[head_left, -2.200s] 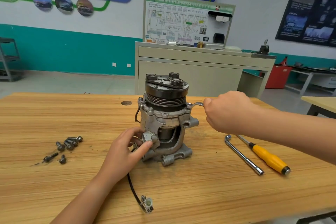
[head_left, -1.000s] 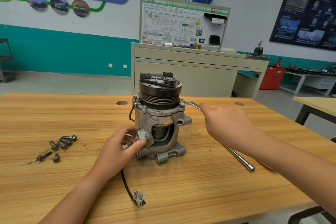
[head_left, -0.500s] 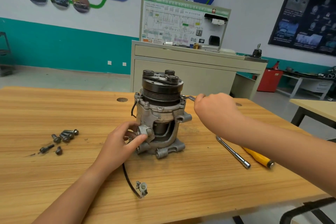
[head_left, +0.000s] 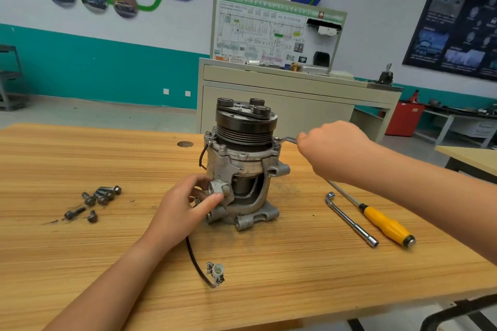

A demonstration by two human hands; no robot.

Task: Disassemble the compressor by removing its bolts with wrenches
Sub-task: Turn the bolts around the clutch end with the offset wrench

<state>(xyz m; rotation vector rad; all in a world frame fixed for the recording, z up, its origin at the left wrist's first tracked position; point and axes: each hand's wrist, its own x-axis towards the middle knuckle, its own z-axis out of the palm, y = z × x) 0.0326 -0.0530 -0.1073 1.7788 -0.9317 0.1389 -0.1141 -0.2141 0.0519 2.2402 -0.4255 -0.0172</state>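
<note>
Head view: left hand (head_left: 185, 204) grips compressor (head_left: 242, 164) lug, steadying it vs. torque; right hand (head_left: 333, 150) fingers (head_left: 303, 140) clenched round wrench (head_left: 288, 139) on top-flange bolt (head_left: 276, 140).

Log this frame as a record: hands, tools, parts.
compressor: upright on table, pulley end up
left hand: grips a lug low on the compressor housing
right hand: grips wrench, its head at flange bolt
loose bolts: clustered left of compressor
idle tools: L-shaped socket wrench, yellow-handled screwdriver, right of compressor
connector lead: lies in front of compressor
</note>
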